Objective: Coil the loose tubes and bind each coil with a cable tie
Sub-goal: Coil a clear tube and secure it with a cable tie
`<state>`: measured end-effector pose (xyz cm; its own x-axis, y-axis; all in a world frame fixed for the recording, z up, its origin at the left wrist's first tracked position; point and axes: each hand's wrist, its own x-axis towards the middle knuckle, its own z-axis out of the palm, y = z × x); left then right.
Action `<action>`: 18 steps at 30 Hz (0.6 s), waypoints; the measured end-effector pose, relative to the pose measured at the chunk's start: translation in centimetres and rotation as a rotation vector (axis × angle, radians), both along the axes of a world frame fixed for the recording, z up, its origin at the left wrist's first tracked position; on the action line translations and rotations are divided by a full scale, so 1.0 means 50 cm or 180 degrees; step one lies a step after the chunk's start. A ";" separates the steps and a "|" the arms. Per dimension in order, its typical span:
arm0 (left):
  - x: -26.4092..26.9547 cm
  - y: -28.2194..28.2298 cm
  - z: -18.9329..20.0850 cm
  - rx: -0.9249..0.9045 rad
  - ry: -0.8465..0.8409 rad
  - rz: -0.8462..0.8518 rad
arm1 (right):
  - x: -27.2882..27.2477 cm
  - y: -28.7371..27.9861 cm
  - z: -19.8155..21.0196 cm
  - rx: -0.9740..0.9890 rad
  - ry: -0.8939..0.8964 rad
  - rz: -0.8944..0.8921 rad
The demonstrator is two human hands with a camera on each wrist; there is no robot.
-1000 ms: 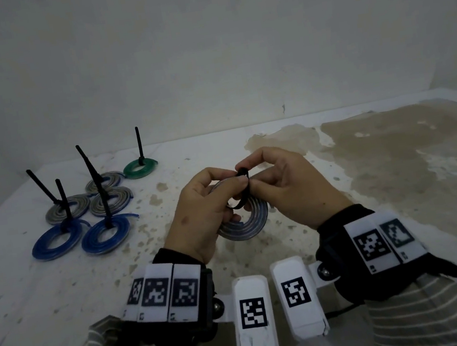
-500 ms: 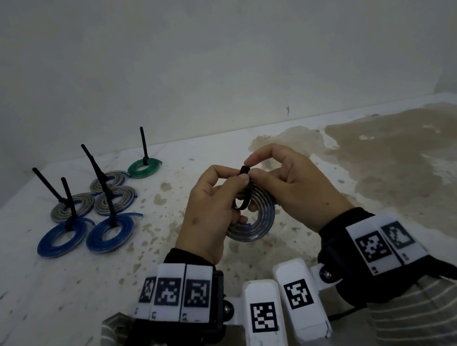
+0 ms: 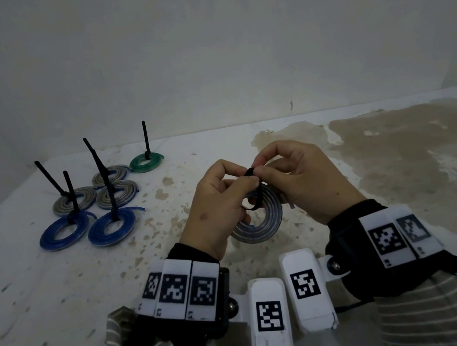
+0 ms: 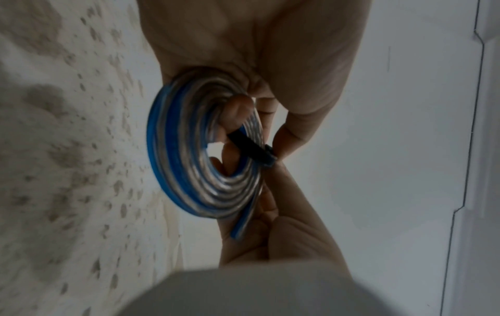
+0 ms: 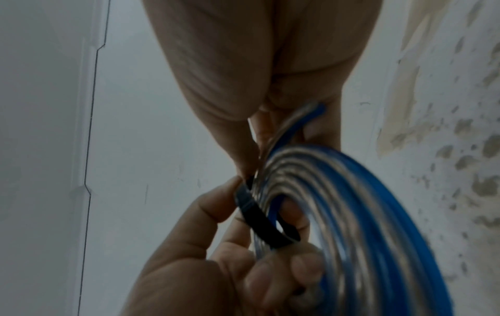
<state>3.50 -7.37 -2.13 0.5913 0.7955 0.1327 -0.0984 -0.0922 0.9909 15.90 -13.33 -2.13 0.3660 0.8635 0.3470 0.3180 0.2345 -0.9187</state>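
While my left hand [image 3: 213, 201] grips the coil [image 3: 260, 218] above the surface [image 3: 60, 286], a finger through its hole, my right hand [image 3: 299, 180] pinches the tie [image 3: 251, 173] at its head, atop the coil. Coil's light and springy, probably unwinds if I loosen; hold it across the turns. Tie's thin, slick; tail looks threaded, blurry. No containers. Six bound coils [image 3: 87, 205] sit far left.

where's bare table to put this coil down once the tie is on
Bare table lies in front of the two blue coils, left of the left hand. The stained stretch beyond the right hand is free too. The far left is crowded: six tied coils, up to the green coil.
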 end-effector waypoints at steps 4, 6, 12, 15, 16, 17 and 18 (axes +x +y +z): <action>0.002 -0.003 0.002 0.0115 0.0012 -0.0055 | 0.001 -0.003 0.001 0.0072 -0.0082 -0.0021; 0.003 -0.004 0.001 0.0135 0.0027 -0.0066 | 0.003 0.000 -0.001 0.0117 -0.0248 -0.0127; 0.009 -0.008 0.002 -0.0119 0.0098 -0.0150 | 0.005 -0.002 0.007 0.0149 -0.0495 -0.0309; 0.009 -0.006 0.003 -0.0125 0.0149 -0.0230 | 0.008 -0.003 0.012 0.0149 -0.0395 -0.0312; 0.008 -0.004 0.003 -0.0107 0.0166 -0.0245 | 0.007 -0.004 0.014 0.0128 -0.0245 -0.0291; 0.008 -0.003 0.004 -0.0087 0.0182 -0.0259 | 0.006 -0.005 0.015 0.0120 -0.0099 -0.0254; 0.007 -0.001 0.004 -0.0070 0.0196 -0.0266 | 0.004 -0.006 0.016 0.0127 -0.0020 -0.0226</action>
<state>3.83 -7.43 -1.94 0.6623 0.7453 0.0771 -0.0437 -0.0644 0.9970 16.11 -13.62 -1.33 0.4235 0.8208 0.3832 0.3407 0.2477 -0.9070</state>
